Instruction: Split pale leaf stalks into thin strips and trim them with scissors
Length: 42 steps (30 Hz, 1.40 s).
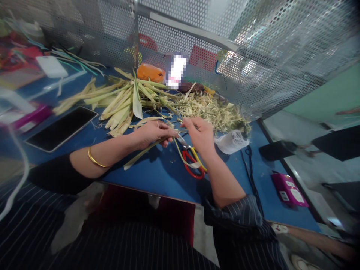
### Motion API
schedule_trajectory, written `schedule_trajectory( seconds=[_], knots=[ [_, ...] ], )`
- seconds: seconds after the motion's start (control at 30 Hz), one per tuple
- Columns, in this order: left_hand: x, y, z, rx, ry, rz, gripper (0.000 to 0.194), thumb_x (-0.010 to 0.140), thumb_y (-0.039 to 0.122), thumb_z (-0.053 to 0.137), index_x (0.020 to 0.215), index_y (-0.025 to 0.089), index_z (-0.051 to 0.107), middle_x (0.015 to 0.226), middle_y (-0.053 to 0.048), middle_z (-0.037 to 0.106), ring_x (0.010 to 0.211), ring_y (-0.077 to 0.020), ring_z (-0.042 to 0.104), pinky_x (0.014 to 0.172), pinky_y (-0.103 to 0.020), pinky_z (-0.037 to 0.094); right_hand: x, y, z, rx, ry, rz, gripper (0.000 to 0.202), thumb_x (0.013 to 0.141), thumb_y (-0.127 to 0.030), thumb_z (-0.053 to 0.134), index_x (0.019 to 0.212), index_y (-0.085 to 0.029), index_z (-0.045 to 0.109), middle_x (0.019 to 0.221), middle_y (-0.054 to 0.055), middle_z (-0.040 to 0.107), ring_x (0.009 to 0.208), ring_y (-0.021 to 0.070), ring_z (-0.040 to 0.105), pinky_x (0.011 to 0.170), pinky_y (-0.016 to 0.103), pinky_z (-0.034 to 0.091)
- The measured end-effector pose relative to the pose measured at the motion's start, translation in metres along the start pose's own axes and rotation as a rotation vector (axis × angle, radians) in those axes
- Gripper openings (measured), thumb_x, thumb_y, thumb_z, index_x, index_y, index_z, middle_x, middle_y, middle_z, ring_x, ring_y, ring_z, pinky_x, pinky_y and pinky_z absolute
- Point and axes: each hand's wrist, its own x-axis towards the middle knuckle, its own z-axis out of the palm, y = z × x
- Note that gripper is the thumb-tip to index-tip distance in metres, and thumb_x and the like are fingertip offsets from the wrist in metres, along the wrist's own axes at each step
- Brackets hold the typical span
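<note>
Over the blue table, my left hand (154,133) pinches thin pale dried leaf strips (140,154), whose long ends trail down to the left. Close by on the right, my right hand (200,134) has its fingers curled together around the same strips; its exact grip is partly hidden. Scissors (194,170) with red and yellow handles lie under my right hand, their blades pointing towards my left fingertips. A pale strip crosses the handles. Behind my hands spreads a bundle of dried husk leaves (120,107), beside a heap of shredded strips (209,110).
White thread (232,141) sits right of my hands. A dark phone (62,128) lies left, near a white charger-like block (52,66). An orange pack (150,72) stands before the perforated metal screen (180,32). A purple packet (289,190) is at the right. Another person's arm shows at far right.
</note>
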Motion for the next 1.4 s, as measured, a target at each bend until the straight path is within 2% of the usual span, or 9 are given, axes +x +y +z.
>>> schedule_trajectory(
  seconds=[0.17, 0.27, 0.43, 0.7, 0.9, 1.03, 1.13, 1.27, 1.4],
  knots=[
    [0.000, -0.006, 0.003, 0.029, -0.111, -0.012, 0.024, 0.077, 0.036, 0.071, 0.078, 0.013, 0.069, 0.062, -0.001, 0.064, 0.050, -0.0094, 0.059, 0.054, -0.023, 0.051, -0.007, -0.006, 0.013, 0.508, -0.345, 0.252, 0.029, 0.075, -0.048, 0.068, 0.072, -0.019, 0.068, 0.063, -0.001, 0.060, 0.059, 0.0113, 0.053, 0.054, 0.025, 0.041],
    [0.001, -0.010, 0.003, 0.040, -0.125, -0.013, 0.022, 0.078, 0.033, 0.069, 0.069, 0.013, 0.067, 0.062, -0.002, 0.064, 0.050, -0.0101, 0.060, 0.055, -0.023, 0.052, -0.011, -0.009, 0.017, 0.702, -0.326, 0.359, 0.025, 0.066, -0.040, 0.076, 0.067, -0.018, 0.064, 0.058, -0.004, 0.057, 0.049, 0.0081, 0.047, 0.047, 0.023, 0.038],
    [-0.002, -0.008, 0.006, 0.003, -0.134, -0.034, 0.019, 0.076, 0.028, 0.068, 0.064, 0.012, 0.068, 0.062, -0.006, 0.066, 0.053, -0.0133, 0.063, 0.058, -0.026, 0.054, -0.014, -0.012, 0.019, 0.753, -0.234, 0.345, 0.024, 0.068, -0.032, 0.074, 0.058, -0.020, 0.055, 0.048, -0.007, 0.045, 0.041, 0.0063, 0.037, 0.040, 0.023, 0.030],
    [-0.004, -0.006, 0.006, 0.094, -0.251, -0.015, 0.021, 0.075, 0.031, 0.069, 0.067, 0.012, 0.073, 0.060, -0.008, 0.067, 0.057, -0.0150, 0.064, 0.061, -0.025, 0.054, -0.016, -0.008, 0.025, 0.455, -0.087, 0.149, 0.021, 0.075, -0.030, 0.068, 0.060, -0.020, 0.057, 0.061, -0.003, 0.051, 0.060, 0.0102, 0.044, 0.056, 0.024, 0.035],
    [0.001, -0.006, 0.005, -0.056, 0.010, -0.018, 0.018, 0.075, 0.029, 0.071, 0.077, 0.012, 0.074, 0.066, -0.005, 0.067, 0.054, -0.0105, 0.060, 0.060, -0.023, 0.052, -0.007, -0.001, 0.012, 0.278, -0.017, 0.031, 0.021, 0.085, -0.039, 0.059, 0.078, -0.021, 0.066, 0.077, 0.000, 0.062, 0.074, 0.0128, 0.052, 0.070, 0.027, 0.039],
    [0.004, -0.001, 0.001, -0.206, 0.158, 0.015, 0.021, 0.072, 0.032, 0.075, 0.072, 0.012, 0.070, 0.065, -0.003, 0.065, 0.053, -0.0098, 0.059, 0.057, -0.023, 0.051, -0.006, -0.005, 0.003, 0.062, -0.115, -0.001, 0.035, 0.086, -0.050, 0.056, 0.069, -0.020, 0.062, 0.060, -0.003, 0.052, 0.059, 0.0104, 0.041, 0.058, 0.026, 0.030],
    [0.007, 0.001, -0.002, -0.292, 0.193, 0.002, 0.017, 0.074, 0.026, 0.074, 0.069, 0.011, 0.068, 0.062, -0.002, 0.063, 0.052, -0.0088, 0.057, 0.054, -0.022, 0.049, -0.008, -0.005, 0.004, -0.026, -0.205, -0.028, 0.035, 0.086, -0.047, 0.057, 0.065, -0.020, 0.058, 0.057, -0.004, 0.047, 0.055, 0.0101, 0.038, 0.055, 0.026, 0.026],
    [0.009, 0.000, -0.002, -0.412, 0.191, -0.032, 0.010, 0.076, 0.017, 0.070, 0.070, 0.010, 0.069, 0.061, -0.003, 0.062, 0.054, -0.0082, 0.057, 0.053, -0.020, 0.048, -0.007, 0.000, 0.007, -0.146, -0.242, -0.210, 0.025, 0.089, -0.033, 0.054, 0.068, -0.020, 0.057, 0.066, -0.001, 0.057, 0.064, 0.0129, 0.048, 0.062, 0.026, 0.032],
    [0.011, -0.002, -0.004, -0.488, 0.150, -0.042, 0.009, 0.077, 0.020, 0.071, 0.079, 0.011, 0.072, 0.068, -0.004, 0.067, 0.060, -0.0091, 0.060, 0.061, -0.020, 0.051, -0.009, -0.001, 0.006, -0.429, -0.053, -0.405, 0.017, 0.092, -0.030, 0.051, 0.084, -0.020, 0.062, 0.084, 0.005, 0.065, 0.081, 0.0193, 0.057, 0.079, 0.034, 0.037]
  ],
)
